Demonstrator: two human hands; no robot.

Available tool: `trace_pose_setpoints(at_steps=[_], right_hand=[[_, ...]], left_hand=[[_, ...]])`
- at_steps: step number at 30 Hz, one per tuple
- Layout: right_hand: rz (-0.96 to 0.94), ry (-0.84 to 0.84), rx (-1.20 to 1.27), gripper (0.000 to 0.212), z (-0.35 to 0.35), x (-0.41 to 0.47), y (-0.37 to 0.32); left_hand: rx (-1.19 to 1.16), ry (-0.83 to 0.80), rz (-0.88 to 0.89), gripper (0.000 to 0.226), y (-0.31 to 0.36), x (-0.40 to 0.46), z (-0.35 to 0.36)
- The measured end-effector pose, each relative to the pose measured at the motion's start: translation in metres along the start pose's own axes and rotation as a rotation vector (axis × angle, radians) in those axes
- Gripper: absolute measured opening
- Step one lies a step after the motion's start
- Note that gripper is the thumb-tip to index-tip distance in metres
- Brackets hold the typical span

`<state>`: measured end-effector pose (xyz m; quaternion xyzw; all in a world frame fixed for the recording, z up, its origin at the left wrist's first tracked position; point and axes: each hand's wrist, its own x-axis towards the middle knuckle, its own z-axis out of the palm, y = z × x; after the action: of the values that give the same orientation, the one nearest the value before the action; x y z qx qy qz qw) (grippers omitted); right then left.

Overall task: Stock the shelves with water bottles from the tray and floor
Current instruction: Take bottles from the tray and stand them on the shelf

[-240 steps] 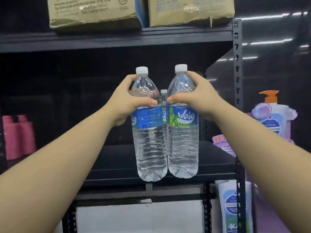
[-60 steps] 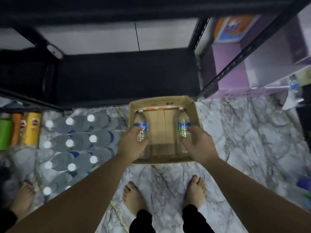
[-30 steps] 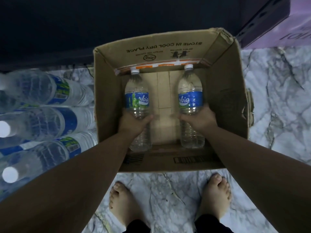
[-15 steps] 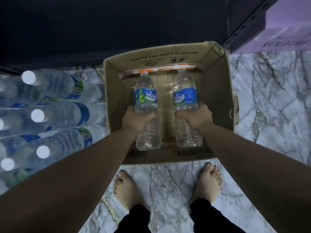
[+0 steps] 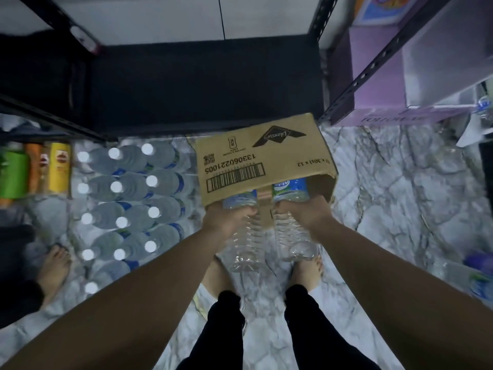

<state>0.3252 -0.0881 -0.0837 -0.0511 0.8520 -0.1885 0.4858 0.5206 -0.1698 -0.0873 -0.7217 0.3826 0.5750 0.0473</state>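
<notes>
Left hand (image 5: 226,218) and right hand (image 5: 302,213) each grip a bottle (image 5: 241,236), now pulled half out of the tipped box (image 5: 264,161); last pair, shelf (image 5: 202,84) next

Both water bottles (image 5: 244,236) (image 5: 293,233) are clear, ribbed plastic with a wet-looking gloss, each wrapped in a shiny blue-and-green printed label. The cardboard box (image 5: 264,161) over their tops is matt brown corrugated board (printed in black, with a barcode). The floor (image 5: 400,209) looks like polished grey-veined marble, smooth and faintly reflective. The shelf uprights (image 5: 373,65) are dark perforated metal with a dull finish; the bottom shelf board (image 5: 202,84) is flat matt black. The bottles standing on the floor (image 5: 130,198) are the same clear plastic with smooth white caps. The trousers (image 5: 226,329) are soft black cloth.
</notes>
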Motion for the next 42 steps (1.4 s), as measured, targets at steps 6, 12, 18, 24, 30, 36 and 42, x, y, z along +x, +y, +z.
trace_pose_setpoints(at_steps=[6,12,18,24,30,36,42], right_hand=[[-0.086,-0.032,0.004,0.081,0.009,-0.014,-0.003],[-0.119,-0.027,0.022,0.072,0.022,0.0,0.008],[-0.151,-0.037,-0.004,0.074,0.006,-0.028,0.027],[-0.297,-0.1,0.019,0.051,-0.041,-0.096,0.016],[-0.455,-0.106,0.072,0.051,-0.094,-0.174,-0.022],[-0.657,-0.137,0.126,0.055,-0.146,-0.246,-0.064],[-0.895,-0.165,0.195,0.064,-0.199,-0.307,-0.111]], left_hand=[[-0.052,-0.044,0.037,0.07,-0.016,-0.012,0.001],[-0.112,-0.007,0.085,0.051,-0.019,0.0,0.007],[-0.144,-0.003,0.058,0.061,-0.035,-0.03,-0.006],[-0.161,-0.014,0.148,0.068,-0.021,-0.099,-0.034],[-0.195,0.004,0.346,0.048,0.023,-0.183,-0.068],[-0.275,0.02,0.503,0.053,0.058,-0.266,-0.103],[-0.363,0.122,0.733,0.058,0.09,-0.351,-0.134]])
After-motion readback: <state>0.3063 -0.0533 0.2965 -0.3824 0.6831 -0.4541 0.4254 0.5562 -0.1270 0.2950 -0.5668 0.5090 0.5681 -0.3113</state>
